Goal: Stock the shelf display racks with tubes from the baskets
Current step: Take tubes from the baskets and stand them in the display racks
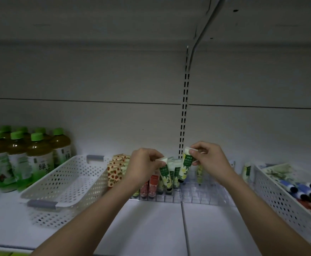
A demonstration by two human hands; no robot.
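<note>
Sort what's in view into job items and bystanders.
Job: left hand and right hand, each pinching a green tube; clear display rack; right basket; left basket.
Bystanders: green tea bottles.

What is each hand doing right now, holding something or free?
Left hand: pinching the top of a green tube standing in the clear rack.
Right hand: pinching another green tube above the rack.
</note>
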